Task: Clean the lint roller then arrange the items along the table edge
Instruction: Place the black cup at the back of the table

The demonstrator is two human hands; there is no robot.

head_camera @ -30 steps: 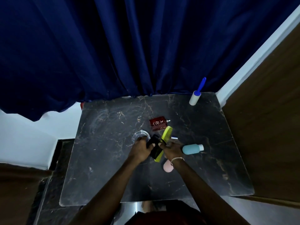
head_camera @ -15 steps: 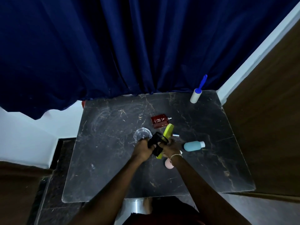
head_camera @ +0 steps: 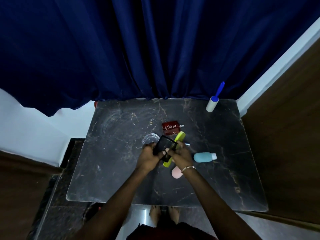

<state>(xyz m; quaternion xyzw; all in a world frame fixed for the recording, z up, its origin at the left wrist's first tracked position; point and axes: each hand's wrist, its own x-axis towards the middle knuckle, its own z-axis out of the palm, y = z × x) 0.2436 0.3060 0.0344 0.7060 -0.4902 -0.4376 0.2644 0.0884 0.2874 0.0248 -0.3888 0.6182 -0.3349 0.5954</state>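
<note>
The head camera looks down on a dark marbled surface (head_camera: 112,170) set against a blue curtain (head_camera: 121,49). The lint roller (head_camera: 212,105) rests at the far right corner, right by the back edge, its blue handle pointing up toward the curtain and well apart from both hands. The rest of the items are bunched near the middle: a red perfume bottle (head_camera: 170,127) lying flat, a clear glass dish (head_camera: 150,138), a lime-green comb (head_camera: 180,136), a blue bottle (head_camera: 204,156) on its side with a white cap, and a pink item (head_camera: 176,172) just below the right wrist. The left hand (head_camera: 148,157) and right hand (head_camera: 181,153) meet over this cluster, and each grip is closed, fingers curled, round a black rectangular item (head_camera: 163,146) held tilted between them; what that item is cannot be made out. The comb runs under the right hand, and whether that grip also holds it cannot be told. Judging by the roller parked at the edge, the arranging step looks to be in hand, with the black item the piece being dealt with. The next move probably calls for one hand to take its full weight, carry it clear of the dish and perfume bottle, and set it down along an edge before the hands turn to the bunched items.
</note>
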